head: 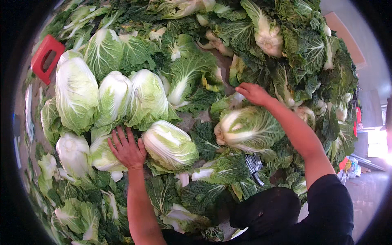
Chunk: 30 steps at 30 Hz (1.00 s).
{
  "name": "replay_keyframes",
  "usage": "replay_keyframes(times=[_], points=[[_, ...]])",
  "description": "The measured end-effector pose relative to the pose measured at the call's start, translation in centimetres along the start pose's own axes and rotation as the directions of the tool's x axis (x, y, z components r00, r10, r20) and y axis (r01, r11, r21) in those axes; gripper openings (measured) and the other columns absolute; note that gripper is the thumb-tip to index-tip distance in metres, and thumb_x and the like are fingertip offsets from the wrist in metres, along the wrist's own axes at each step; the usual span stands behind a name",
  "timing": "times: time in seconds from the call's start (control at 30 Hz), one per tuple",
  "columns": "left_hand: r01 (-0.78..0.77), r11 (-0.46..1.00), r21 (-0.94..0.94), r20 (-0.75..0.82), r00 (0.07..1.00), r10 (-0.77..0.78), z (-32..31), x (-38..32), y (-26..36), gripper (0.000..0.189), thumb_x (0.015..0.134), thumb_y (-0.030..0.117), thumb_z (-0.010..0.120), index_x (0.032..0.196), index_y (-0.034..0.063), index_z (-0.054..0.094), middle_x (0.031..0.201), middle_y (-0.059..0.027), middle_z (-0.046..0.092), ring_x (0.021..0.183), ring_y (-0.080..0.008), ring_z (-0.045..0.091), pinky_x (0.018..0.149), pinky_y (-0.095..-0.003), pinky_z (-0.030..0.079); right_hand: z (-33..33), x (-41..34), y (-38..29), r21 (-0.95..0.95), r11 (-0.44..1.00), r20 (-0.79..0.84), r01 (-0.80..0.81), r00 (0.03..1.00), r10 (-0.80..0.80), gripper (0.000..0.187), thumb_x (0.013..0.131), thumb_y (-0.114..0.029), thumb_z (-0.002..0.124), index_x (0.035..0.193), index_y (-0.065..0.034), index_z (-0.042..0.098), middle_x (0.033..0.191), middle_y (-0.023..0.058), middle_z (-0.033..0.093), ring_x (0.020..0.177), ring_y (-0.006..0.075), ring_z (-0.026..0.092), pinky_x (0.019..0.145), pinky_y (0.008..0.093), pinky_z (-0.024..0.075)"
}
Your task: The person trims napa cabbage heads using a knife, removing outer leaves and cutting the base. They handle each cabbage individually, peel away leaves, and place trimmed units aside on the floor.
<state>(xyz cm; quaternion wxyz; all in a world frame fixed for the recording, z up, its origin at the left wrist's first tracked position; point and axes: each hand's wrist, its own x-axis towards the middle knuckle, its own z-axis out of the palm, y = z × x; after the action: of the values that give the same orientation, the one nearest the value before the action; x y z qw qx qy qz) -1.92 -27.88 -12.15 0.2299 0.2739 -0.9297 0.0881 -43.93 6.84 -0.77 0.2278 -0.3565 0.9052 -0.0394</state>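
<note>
My left hand [128, 150] lies with its fingers spread on a pale napa cabbage [105, 151]. Just to its right sits a trimmed napa cabbage head [171, 145]. Above the hand, several trimmed heads stand close together, among them a tall white one [76, 92] and a leafier one [147, 95]. My right hand [252, 93] is reached out over loose leaves, its fingers curled together; whether anything is between them is hidden. Below that hand a larger napa cabbage [249, 128] rests on its side with its cut base facing left.
A wide-bladed knife [254, 165] with a black handle lies on leaves near my knee [266, 211]. Loose outer leaves [186, 76] cover much of the floor. More leaves and heads are heaped at right [269, 39]. A red plastic stool [46, 58] is at far left.
</note>
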Motion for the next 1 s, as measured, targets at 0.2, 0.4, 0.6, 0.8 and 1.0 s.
replay_keyframes(times=[0.2, 0.4, 0.6, 0.8, 1.0], points=[[-0.009, 0.999, 0.046, 0.037, 0.999, 0.007, -0.1, -0.2, -0.1, 0.056, 0.107, 0.046, 0.038, 0.144, 0.0105, 0.061, 0.158, -0.0157, 0.050, 0.148, -0.0392, 0.042, 0.126, -0.0602, 0.023, 6.5, -7.1, 1.2, 0.307, 0.876, 0.312, -0.371, 0.909, 0.276, 0.097, 0.100, -0.082, 0.033, 0.157, -0.0055, 0.047, 0.158, 0.0242, 0.049, 0.148, 0.0369, 0.046, 0.124, 0.0419, 0.0329], [-0.033, 0.995, 0.092, 0.070, 0.997, 0.027, -0.2, 0.2, -0.2, 0.057, 0.108, 0.047, 0.034, 0.145, 0.0118, 0.060, 0.156, -0.0154, 0.051, 0.148, -0.0386, 0.041, 0.125, -0.0596, 0.023, 7.1, -19.6, -2.4, 0.089, 0.866, 0.168, -0.493, 0.864, 0.474, 0.063, 0.108, -0.060, 0.043, 0.128, -0.0058, 0.067, 0.124, 0.0287, 0.067, 0.116, 0.0413, 0.065, 0.102, 0.0512, 0.0490], [-0.060, 0.990, 0.131, 0.071, 0.996, 0.051, -0.3, 0.3, -0.4, 0.056, 0.110, 0.048, 0.037, 0.147, 0.0113, 0.058, 0.155, -0.0159, 0.051, 0.148, -0.0376, 0.041, 0.125, -0.0574, 0.023, 15.4, -23.9, -1.6, 0.397, 0.904, -0.443, -0.161, 0.829, 0.342, 0.049, 0.106, -0.051, 0.055, 0.126, -0.0088, 0.070, 0.121, 0.0217, 0.070, 0.117, 0.0385, 0.065, 0.103, 0.0494, 0.0494], [0.062, 0.995, -0.072, 0.204, 0.978, -0.046, -10.1, 3.2, 4.7, 0.050, 0.107, 0.031, 0.058, 0.142, -0.0035, 0.056, 0.143, -0.0257, 0.058, 0.135, -0.0415, 0.053, 0.119, -0.0539, 0.036, 17.7, -25.0, 1.2, 0.659, 0.655, 0.131, -0.371, 0.913, 0.387, 0.081, 0.102, -0.076, 0.034, 0.141, -0.0126, 0.066, 0.143, 0.0159, 0.066, 0.132, 0.0390, 0.060, 0.114, 0.0493, 0.0433], [0.927, 0.147, -0.346, 0.775, 0.194, 0.601, -24.2, -8.0, 22.3, 0.045, 0.112, 0.037, 0.050, 0.131, -0.0028, 0.059, 0.109, -0.0209, 0.073, 0.095, -0.0301, 0.074, 0.086, -0.0411, 0.061, 13.9, -22.9, 1.0, 0.575, 0.669, 0.343, -0.470, 0.881, 0.324, 0.086, 0.102, -0.079, 0.029, 0.144, -0.0138, 0.065, 0.154, 0.0200, 0.057, 0.142, 0.0417, 0.052, 0.120, 0.0480, 0.0382]])
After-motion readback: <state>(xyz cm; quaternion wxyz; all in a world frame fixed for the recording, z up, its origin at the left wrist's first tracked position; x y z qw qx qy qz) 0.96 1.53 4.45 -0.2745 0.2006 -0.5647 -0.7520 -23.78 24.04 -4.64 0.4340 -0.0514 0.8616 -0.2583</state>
